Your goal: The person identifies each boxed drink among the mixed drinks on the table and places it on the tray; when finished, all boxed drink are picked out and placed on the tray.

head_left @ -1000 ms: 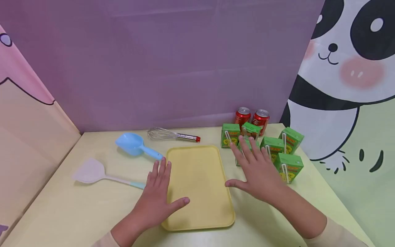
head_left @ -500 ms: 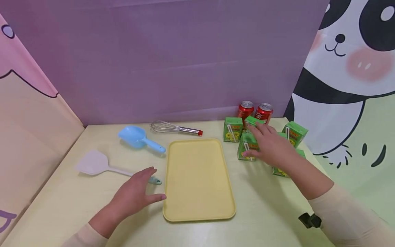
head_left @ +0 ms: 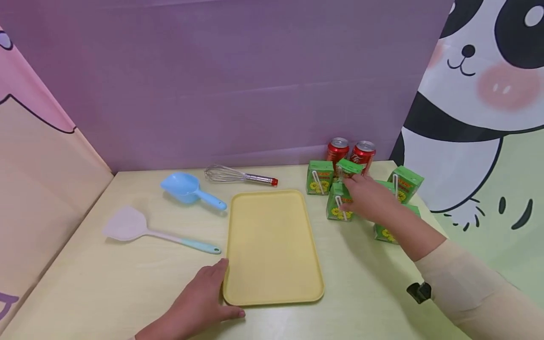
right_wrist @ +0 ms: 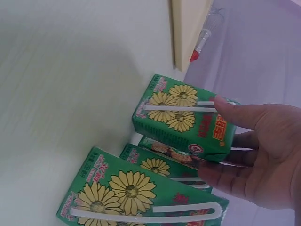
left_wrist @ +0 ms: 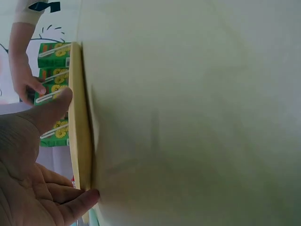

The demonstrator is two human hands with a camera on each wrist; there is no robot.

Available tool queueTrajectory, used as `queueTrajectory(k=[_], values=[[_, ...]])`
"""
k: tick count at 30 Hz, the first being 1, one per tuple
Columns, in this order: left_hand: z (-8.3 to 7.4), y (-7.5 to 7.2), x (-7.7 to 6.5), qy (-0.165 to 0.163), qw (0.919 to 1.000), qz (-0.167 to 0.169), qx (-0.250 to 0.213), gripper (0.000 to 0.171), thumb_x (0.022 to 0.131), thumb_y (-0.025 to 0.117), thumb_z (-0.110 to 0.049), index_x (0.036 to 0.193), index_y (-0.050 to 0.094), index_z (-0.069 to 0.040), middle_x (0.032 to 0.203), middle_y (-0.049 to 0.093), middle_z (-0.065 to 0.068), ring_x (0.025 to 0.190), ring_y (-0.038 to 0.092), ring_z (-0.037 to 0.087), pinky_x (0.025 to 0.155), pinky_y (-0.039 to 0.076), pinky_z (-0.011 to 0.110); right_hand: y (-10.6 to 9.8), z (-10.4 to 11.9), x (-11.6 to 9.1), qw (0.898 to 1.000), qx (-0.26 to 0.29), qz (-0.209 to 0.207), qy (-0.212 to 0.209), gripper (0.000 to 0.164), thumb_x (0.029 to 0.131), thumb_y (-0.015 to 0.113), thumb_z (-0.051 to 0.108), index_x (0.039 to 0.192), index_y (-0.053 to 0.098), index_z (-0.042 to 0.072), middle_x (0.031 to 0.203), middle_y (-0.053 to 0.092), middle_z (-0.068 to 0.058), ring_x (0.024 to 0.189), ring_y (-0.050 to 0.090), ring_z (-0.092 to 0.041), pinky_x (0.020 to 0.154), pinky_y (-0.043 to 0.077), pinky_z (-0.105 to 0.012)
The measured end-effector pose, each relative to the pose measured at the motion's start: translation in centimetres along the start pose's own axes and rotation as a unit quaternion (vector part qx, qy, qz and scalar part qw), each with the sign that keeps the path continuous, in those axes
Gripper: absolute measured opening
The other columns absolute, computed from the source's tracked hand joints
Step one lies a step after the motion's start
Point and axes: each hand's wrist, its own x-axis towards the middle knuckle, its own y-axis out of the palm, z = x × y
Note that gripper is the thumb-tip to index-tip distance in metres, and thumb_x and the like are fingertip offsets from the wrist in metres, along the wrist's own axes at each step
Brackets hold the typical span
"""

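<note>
My right hand (head_left: 371,198) grips a green drink carton (right_wrist: 176,113) printed with yellow flowers and a white straw. The thumb lies on its front near the top, and the other fingers are partly hidden behind it. Several matching cartons, among them one at the far right (head_left: 405,184), stand around that hand. At the near left corner of a yellow tray (head_left: 274,250), my left hand (head_left: 199,297) is spread, fingertips right at the left edge and thumb along the front edge. The left wrist view shows the tray's rim (left_wrist: 81,122) between that thumb and the fingertips.
Two red soda cans (head_left: 362,156) stand behind the cartons against the purple backdrop. A whisk (head_left: 240,176) lies behind the tray. Left of it are a blue scoop (head_left: 187,189) and a pale spatula (head_left: 127,224) with a mint handle.
My right hand has moved down among the cartons and taken hold of one. My left hand has drawn back from over the tray to its near left corner.
</note>
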Motion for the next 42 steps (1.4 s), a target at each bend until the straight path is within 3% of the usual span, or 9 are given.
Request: queueTrajectory(k=[5, 14, 23, 29, 36, 42], values=[[0.2, 0.5, -0.2, 0.022, 0.9987, -0.012, 0.044, 0.106, 0.068, 0.083, -0.056, 0.144, 0.041, 0.006, 0.148, 0.046, 0.02, 0.128, 0.046, 0.033, 0.106, 0.042, 0.046, 0.5, -0.3, 0.6, 0.999, 0.036, -0.011, -0.001, 0.061, 0.083, 0.079, 0.027, 0.129, 0.055, -0.004, 0.126, 0.057, -0.025, 0.116, 0.054, -0.042, 0.099, 0.046, -0.057], [0.1, 0.8, -0.2, 0.004, 0.9992, -0.039, -0.014, 0.099, 0.065, 0.088, -0.048, 0.14, 0.049, 0.003, 0.145, 0.048, 0.015, 0.13, 0.046, 0.034, 0.106, 0.043, 0.047, 0.0, -0.4, 0.6, 0.994, 0.111, 0.01, 0.006, 0.052, 0.084, 0.077, 0.032, 0.124, 0.06, 0.004, 0.114, 0.068, -0.012, 0.097, 0.063, -0.028, 0.089, 0.052, -0.052], [0.3, 0.7, -0.1, -0.005, 0.9983, -0.038, -0.044, 0.104, 0.062, 0.09, -0.047, 0.14, 0.047, 0.005, 0.142, 0.05, 0.014, 0.13, 0.047, 0.034, 0.106, 0.043, 0.048, -2.5, 2.1, 1.3, 0.991, 0.133, -0.006, 0.005, 0.055, 0.085, 0.074, 0.04, 0.129, 0.059, 0.009, 0.123, 0.063, -0.011, 0.108, 0.058, -0.028, 0.092, 0.051, -0.052], [0.2, 0.9, -0.1, -0.002, 0.9984, -0.037, -0.044, 0.103, 0.062, 0.09, -0.048, 0.14, 0.048, 0.005, 0.141, 0.05, 0.012, 0.129, 0.048, 0.032, 0.106, 0.043, 0.047, -3.5, 4.6, 2.3, 0.99, 0.137, -0.009, -0.019, 0.055, 0.087, 0.073, 0.039, 0.132, 0.058, 0.011, 0.134, 0.057, -0.01, 0.119, 0.054, -0.029, 0.099, 0.048, -0.051], [-0.2, 1.0, 0.2, 0.007, 0.999, -0.036, -0.027, 0.103, 0.063, 0.089, -0.048, 0.14, 0.047, 0.006, 0.141, 0.05, 0.013, 0.131, 0.047, 0.032, 0.107, 0.042, 0.046, -3.1, 7.1, 3.7, 0.987, 0.147, -0.025, -0.054, 0.051, 0.088, 0.072, 0.038, 0.129, 0.061, 0.01, 0.131, 0.059, -0.008, 0.116, 0.055, -0.026, 0.1, 0.048, -0.047], [-0.2, 0.9, 0.2, 0.012, 0.9989, -0.038, -0.023, 0.102, 0.062, 0.09, -0.046, 0.139, 0.048, 0.006, 0.14, 0.051, 0.014, 0.13, 0.048, 0.033, 0.107, 0.042, 0.046, -2.1, 9.6, 5.5, 0.984, 0.148, -0.038, -0.092, 0.051, 0.089, 0.071, 0.038, 0.129, 0.061, 0.008, 0.133, 0.059, -0.01, 0.123, 0.054, -0.028, 0.103, 0.045, -0.046]])
